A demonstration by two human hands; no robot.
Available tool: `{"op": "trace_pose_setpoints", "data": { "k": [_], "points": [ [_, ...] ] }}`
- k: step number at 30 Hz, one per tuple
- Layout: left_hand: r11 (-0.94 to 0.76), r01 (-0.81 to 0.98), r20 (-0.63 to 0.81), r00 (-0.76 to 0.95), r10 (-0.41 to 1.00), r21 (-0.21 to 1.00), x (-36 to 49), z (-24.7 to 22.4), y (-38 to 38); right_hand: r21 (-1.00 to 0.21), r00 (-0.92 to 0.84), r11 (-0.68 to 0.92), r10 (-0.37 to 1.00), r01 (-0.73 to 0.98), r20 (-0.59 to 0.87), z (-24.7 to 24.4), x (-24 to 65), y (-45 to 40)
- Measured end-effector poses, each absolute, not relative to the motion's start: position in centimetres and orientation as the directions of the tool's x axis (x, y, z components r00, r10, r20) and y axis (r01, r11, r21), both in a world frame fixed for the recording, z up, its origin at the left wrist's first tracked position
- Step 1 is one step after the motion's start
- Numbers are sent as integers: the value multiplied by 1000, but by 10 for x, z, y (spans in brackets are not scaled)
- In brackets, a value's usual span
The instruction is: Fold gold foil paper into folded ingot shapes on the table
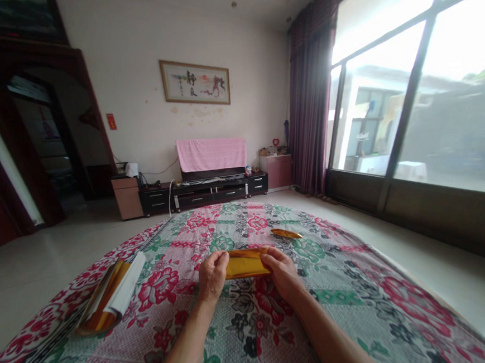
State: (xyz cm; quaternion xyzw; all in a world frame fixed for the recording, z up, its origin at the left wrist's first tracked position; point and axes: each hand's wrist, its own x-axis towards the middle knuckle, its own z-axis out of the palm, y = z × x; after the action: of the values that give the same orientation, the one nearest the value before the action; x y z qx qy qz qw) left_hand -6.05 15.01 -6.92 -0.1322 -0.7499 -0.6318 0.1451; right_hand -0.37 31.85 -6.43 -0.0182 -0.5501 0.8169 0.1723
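A folded sheet of gold paper (246, 265) is stretched between my two hands, above the middle of the cloth-covered table. My left hand (213, 273) pinches its left end, thumb on top. At the right end my right hand (281, 267) grips it the same way; the fingers underneath are hidden. Beyond my right hand lies a small boat-shaped folded gold paper piece (286, 234). To the left rests a stack of gold and white paper sheets (116, 295), partly curled.
A flowered red, green and grey tablecloth (162, 333) covers the round table. Past its far edge stand a low black cabinet (214, 195) and a pink cloth (212, 153) draped over a panel. Large windows (387, 103) fill the right side; a doorway (49, 135) is at left.
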Motion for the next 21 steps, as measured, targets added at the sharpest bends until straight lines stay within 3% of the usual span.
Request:
{"op": "trace_pose_setpoints", "data": {
  "k": [7, 21],
  "points": [
    [198, 404, 409, -912, 15, 893, -60, -69, 151, -932, -901, -231, 399, -279, 171, -58, 0, 312],
    [215, 420, 427, -904, 14, 882, -58, -67, 151, -933, -893, -231, 421, -274, 158, -56, 1, 310]
  ]
}}
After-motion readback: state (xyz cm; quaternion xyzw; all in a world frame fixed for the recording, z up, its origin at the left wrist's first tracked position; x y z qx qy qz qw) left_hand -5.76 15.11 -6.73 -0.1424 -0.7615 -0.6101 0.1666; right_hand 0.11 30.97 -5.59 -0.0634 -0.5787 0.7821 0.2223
